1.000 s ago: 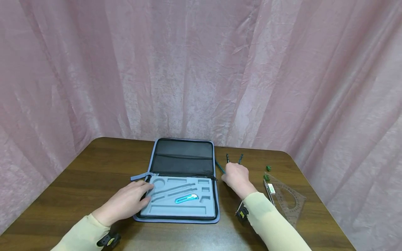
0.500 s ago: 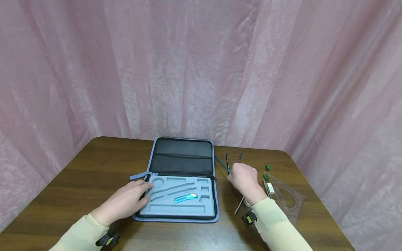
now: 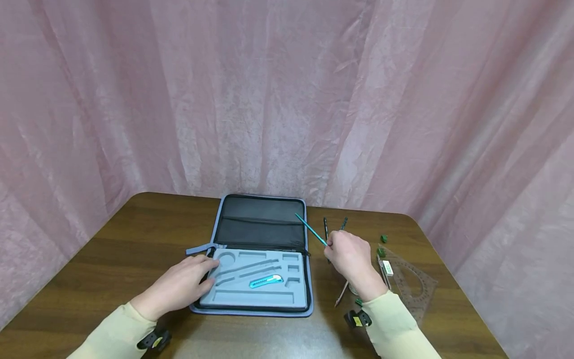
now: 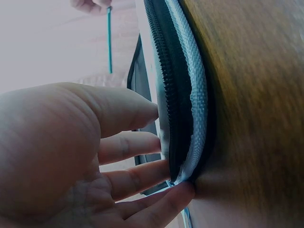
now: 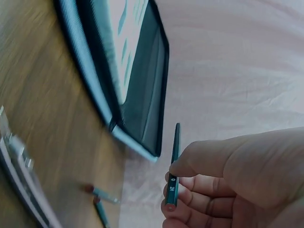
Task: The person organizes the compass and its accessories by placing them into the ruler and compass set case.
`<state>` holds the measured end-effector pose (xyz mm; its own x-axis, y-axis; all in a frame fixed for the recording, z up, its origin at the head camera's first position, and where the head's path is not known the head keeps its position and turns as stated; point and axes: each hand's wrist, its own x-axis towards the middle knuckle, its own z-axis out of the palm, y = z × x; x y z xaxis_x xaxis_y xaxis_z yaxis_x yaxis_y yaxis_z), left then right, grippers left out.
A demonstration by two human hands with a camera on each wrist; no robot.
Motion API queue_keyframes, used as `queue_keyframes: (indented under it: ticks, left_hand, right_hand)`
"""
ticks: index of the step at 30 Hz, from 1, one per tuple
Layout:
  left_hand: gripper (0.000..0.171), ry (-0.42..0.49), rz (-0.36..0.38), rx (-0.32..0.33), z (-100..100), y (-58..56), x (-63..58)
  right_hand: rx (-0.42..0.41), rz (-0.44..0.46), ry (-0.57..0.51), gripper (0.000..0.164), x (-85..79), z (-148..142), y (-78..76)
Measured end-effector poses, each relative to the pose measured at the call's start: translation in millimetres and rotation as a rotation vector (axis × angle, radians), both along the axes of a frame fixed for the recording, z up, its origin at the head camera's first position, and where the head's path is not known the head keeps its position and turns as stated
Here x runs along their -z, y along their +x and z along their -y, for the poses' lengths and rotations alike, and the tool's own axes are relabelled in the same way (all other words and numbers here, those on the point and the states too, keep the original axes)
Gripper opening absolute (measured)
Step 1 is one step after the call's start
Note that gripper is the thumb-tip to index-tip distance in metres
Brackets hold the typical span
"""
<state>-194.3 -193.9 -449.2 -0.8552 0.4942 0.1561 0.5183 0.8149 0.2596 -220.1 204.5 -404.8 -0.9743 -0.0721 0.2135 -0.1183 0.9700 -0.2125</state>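
As a pencil (image 5: 173, 183) marked 2H rises higher, centre-right, right hand (image 3: 349, 251) pinching it, left hand (image 3: 181, 284), fingers apart, touching the case (image 3: 251, 232)

The brown wooden table (image 3: 134, 239) carries an open, blue-edged case (image 3: 252, 314) reaching close to the far edge. 2 dark pencils (image 3: 326, 226) lie right of it, near that edge; toward the right edge lies a clear set square (image 3: 427, 285), a green object (image 3: 384, 239) just beyond.
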Motion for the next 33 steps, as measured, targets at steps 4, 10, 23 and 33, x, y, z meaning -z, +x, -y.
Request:
queue_keyframes:
  ticks: [4, 10, 23, 33]
  left_hand:
    - [0.036, -0.006, 0.002, -0.003, 0, 0.1, -0.5]
    - [0.036, -0.012, -0.005, -0.005, 1, -0.8, -0.3]
    - [0.036, -0.004, 0.000, -0.006, 1, -0.4, -0.9]
    - [0.037, -0.003, 0.028, -0.019, 1, -0.8, -0.9]
  right_hand:
    - [-0.045, -0.038, -0.009, 0.008, -3.4, 10, 5.2]
    - [-0.129, -0.117, 0.008, 0.014, -2.0, 24, 13.2]
    - [-0.436, -0.247, 0.044, 0.014, 10.6, 50, 23.1]
    - [-0.628, -0.242, 0.093, 0.011, 15.4, 69, 31.3]
